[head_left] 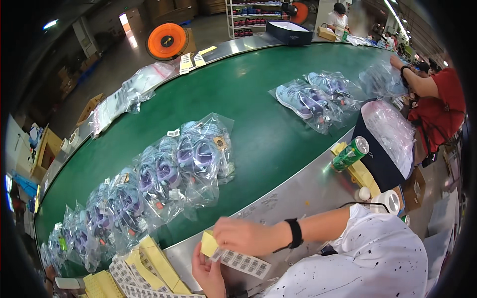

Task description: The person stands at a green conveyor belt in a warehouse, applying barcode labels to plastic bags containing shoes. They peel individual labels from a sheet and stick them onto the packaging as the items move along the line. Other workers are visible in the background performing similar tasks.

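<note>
In front of me, over the metal ledge, I hold a barcode label sheet (pixel 245 263) with a yellow backing part folded at its end. My left hand (pixel 207 272) pinches that end from below, fingers closed. My right hand (pixel 248 235), with a black band at the wrist, is bent over the same yellow end with its fingertips together. Whether a single label is between them is too small to tell. Left of my hands lie more label sheets (pixel 130 275) and yellow backing strips (pixel 161 263). Beyond them, clear-bagged pairs of light blue and purple shoes (pixel 164 166) lie in a row on the green belt.
Two more bagged shoe pairs (pixel 310 97) lie farther right on the green conveyor belt (pixel 253 144). A green can (pixel 350 154) stands by a dark box (pixel 385 144) of clear bags. Plastic bags (pixel 131 89) lie along the far ledge. A co-worker in red (pixel 442 107) handles a bag.
</note>
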The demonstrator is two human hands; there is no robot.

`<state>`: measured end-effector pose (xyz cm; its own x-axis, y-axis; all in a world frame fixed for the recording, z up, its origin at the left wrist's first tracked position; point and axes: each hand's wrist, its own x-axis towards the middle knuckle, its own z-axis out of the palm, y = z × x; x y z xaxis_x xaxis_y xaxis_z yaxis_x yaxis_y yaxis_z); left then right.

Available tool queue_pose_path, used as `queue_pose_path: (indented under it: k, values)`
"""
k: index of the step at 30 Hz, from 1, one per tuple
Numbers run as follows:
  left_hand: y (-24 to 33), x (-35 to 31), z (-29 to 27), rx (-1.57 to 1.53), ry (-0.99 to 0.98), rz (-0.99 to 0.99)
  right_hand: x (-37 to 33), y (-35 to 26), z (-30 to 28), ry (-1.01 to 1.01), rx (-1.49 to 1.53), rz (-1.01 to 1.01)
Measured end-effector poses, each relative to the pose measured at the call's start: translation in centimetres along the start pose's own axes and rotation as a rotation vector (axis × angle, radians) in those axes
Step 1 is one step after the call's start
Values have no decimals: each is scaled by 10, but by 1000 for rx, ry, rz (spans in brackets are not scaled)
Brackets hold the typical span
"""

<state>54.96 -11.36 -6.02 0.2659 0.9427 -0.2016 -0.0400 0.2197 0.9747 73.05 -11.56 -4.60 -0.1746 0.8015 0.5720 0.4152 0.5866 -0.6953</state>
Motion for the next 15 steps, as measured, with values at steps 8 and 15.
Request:
queue_pose_path:
  k: [8,15]
  values:
    - [-24,-1,5,7,81,66,39,180,-139,711,702,622]
    - [-29,1,10,50,126,56,49,263,-159,609,870,853]
